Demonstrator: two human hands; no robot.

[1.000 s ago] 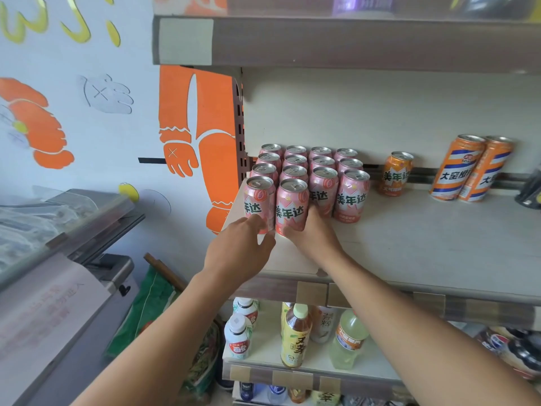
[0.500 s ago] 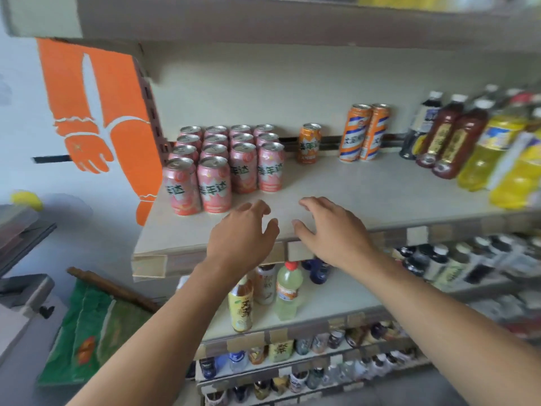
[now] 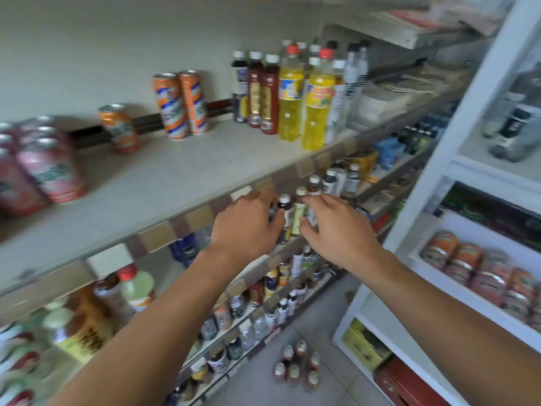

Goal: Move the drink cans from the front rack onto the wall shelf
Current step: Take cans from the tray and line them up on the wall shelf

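A blurred block of pink drink cans (image 3: 44, 168) stands at the far left of the grey wall shelf (image 3: 175, 183). Further along it are a short orange can (image 3: 118, 127) and two tall orange striped cans (image 3: 181, 105). More pink and orange cans (image 3: 480, 273) fill a white rack (image 3: 424, 200) at the right. My left hand (image 3: 248, 227) and my right hand (image 3: 336, 230) hover in the air in front of the shelf's edge, fingers relaxed, holding nothing.
Dark and yellow bottles (image 3: 292, 92) crowd the wall shelf's right end. Lower shelves carry many small bottles (image 3: 292, 218). Several bottles (image 3: 295, 366) stand on the tiled floor in the aisle. Green and red boxes (image 3: 369, 347) sit low in the white rack.
My view has swung to the right, sliding the pink cans to the left edge. Both hands have left the cans and pulled back off the shelf, now empty in mid-air.
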